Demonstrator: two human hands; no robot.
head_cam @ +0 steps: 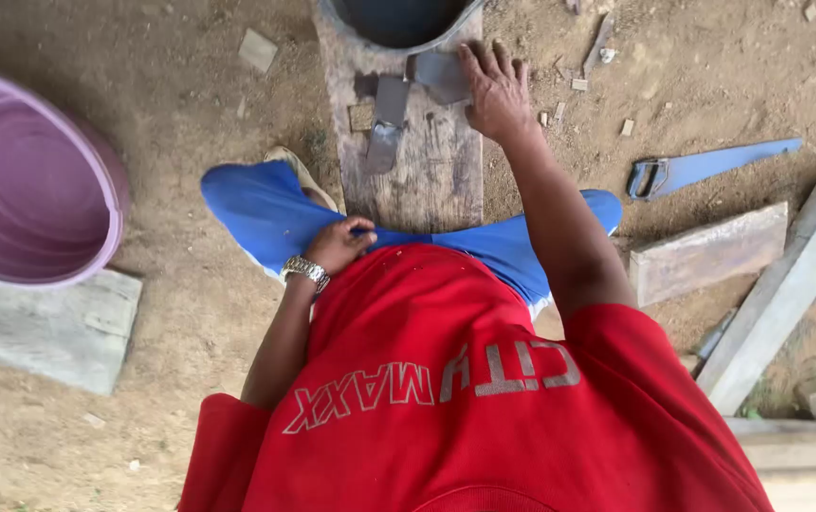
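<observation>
- Fingers (484, 59) of the right hand (496, 95) were spread apart and laid flat, with the tips on a grey stone (441, 74) at the far right corner of the plank (427, 180).
- Right hand pressed down on the stone and was not closed around it; the palm lay over the plank's right edge.
- Left hand (339, 243) rested on the left thigh of the blue shorts (265, 213), just beside the plank's near left corner.
- Left fingers were curled together in a loose fist; whether they pinched the cloth could not be told.
- Left wrist carried a metal watch (305, 271).
- Plank lay on the dirt ground (190, 114) between the person's knees, with its long side running away from the body.
- Blade (386, 128), flat and dark, lay on the far half of the plank, left of the stone, pointing toward the near end.
- Blade and stone lay close together; contact between them could not be told.
- Dark bucket (398, 24) stood at the plank's far end, with its rim overlapping the far edge.
- Handsaw (711, 166) lay on the ground, well right of the plank, with its handle nearest the person.
- Wooden boards (711, 251) lay on the ground near the saw, at the right.
- Purple basin (28, 180) sat well left of the plank, partly on a grey slab (47, 332).
- Red shirt (446, 398) filled the near centre of the view.
</observation>
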